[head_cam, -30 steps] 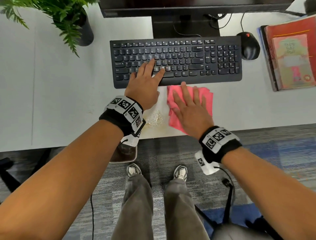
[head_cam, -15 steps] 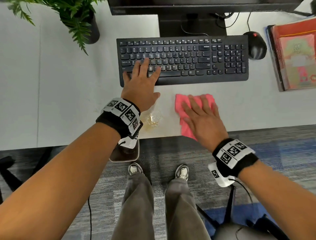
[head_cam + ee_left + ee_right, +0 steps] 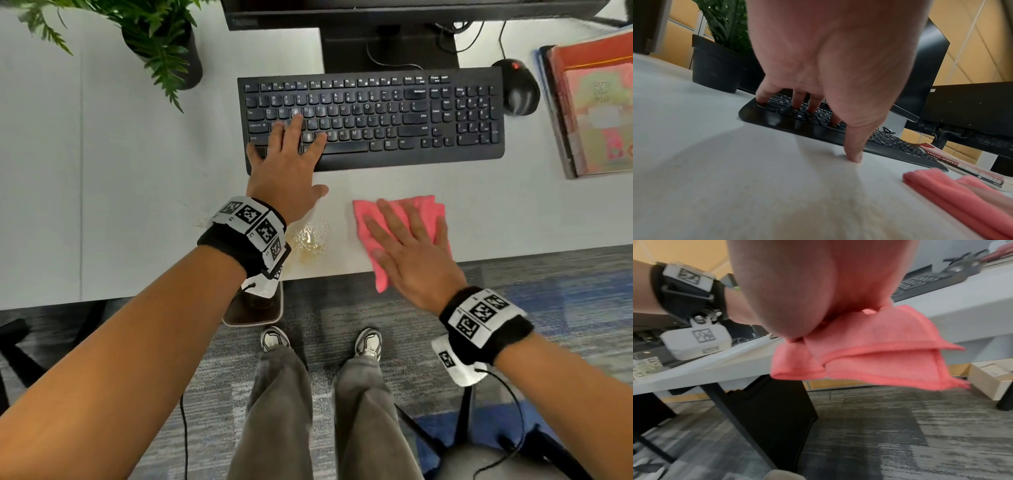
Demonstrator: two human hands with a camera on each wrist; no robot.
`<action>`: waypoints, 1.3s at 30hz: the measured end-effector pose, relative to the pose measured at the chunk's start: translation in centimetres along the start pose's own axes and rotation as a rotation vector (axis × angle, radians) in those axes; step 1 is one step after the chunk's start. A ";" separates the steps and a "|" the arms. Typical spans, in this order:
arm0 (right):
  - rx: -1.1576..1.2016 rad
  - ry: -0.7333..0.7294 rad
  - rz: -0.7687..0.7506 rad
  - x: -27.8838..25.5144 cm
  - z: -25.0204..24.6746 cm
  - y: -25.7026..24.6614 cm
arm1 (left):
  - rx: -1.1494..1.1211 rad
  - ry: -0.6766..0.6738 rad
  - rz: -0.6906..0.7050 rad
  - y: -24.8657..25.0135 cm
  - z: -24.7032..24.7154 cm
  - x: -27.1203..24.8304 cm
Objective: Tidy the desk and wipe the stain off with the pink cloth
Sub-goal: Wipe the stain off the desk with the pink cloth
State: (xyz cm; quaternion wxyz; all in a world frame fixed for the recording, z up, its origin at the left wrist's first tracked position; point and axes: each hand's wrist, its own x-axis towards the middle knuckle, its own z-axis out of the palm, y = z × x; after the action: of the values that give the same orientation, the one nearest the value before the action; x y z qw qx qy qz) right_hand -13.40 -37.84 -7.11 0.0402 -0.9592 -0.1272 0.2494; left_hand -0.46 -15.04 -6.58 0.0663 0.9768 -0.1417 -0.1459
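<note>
A yellowish wet stain (image 3: pixel 310 240) lies on the white desk (image 3: pixel 120 205) near its front edge. My right hand (image 3: pixel 397 233) presses flat, fingers straight, on the folded pink cloth (image 3: pixel 421 209), just right of the stain. One corner of the cloth (image 3: pixel 890 356) overhangs the desk edge. My left hand (image 3: pixel 298 157) rests with spread fingers on the left end of the black keyboard (image 3: pixel 394 116). Its thumb (image 3: pixel 854 154) touches the desk in front of the keyboard (image 3: pixel 890 144). The stain sits between my two wrists, uncovered.
Behind the keyboard stands a monitor (image 3: pixel 387 44) on its foot. A black mouse (image 3: pixel 520 89) and a stack of red books (image 3: pixel 596 102) lie at the right. A potted plant (image 3: pixel 157 37) stands at the back left. A chair (image 3: pixel 255 308) is below the desk edge.
The keyboard has moved back toward the monitor under my left hand. My right hand has slid the cloth toward the front edge, opening a gap between cloth and keyboard.
</note>
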 end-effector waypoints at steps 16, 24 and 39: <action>-0.016 -0.007 -0.144 0.2 0.5 -4.3 | 0.008 0.044 -0.016 -2.1 -2.1 1.1; -0.002 0.032 -0.029 3.9 -0.1 -8.9 | -0.004 -0.016 0.000 -4.3 -1.9 1.6; 0.004 0.022 0.022 3.2 -0.6 -6.6 | -0.048 -0.007 -0.003 -4.3 -1.3 1.6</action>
State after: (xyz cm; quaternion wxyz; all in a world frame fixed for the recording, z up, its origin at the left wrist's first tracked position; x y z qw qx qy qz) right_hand -11.89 -30.60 -7.15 0.0406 -0.9631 -0.1159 0.2394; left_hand 2.55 -11.29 -6.55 0.0890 0.9747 -0.1368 -0.1526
